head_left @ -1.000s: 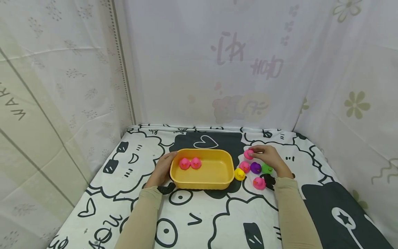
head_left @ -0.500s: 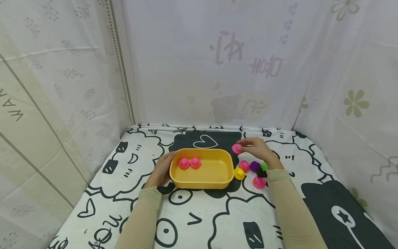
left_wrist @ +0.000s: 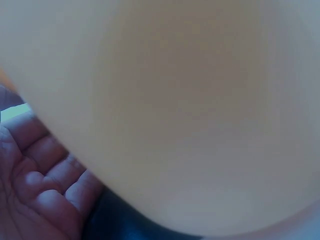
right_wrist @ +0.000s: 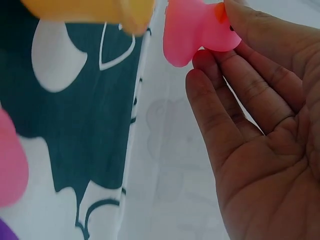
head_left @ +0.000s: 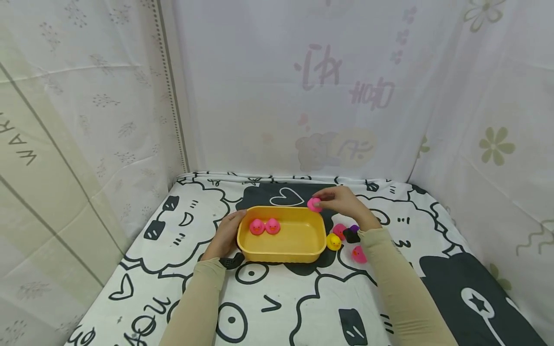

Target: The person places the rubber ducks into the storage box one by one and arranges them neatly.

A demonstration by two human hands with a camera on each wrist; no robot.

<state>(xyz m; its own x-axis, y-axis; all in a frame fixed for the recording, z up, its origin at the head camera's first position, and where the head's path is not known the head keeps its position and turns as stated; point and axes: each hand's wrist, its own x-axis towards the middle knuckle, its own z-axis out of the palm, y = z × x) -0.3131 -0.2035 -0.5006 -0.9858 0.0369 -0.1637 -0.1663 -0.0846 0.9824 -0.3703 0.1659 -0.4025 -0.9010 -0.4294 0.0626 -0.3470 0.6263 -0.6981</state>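
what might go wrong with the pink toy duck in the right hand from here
The right hand pinches the pink toy duck near its fingertips, so it might slip. Held near the far right corner of the yellow tray, it could clip the rim. The yellow toy duck sits close by the tray's right side, so a low forearm might nudge it.

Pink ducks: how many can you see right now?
5. Two pink ducks in the yellow tray, one pinched in the right hand, one just beyond the yellow duck, and one nearest the person. The right sleeve may hide others.
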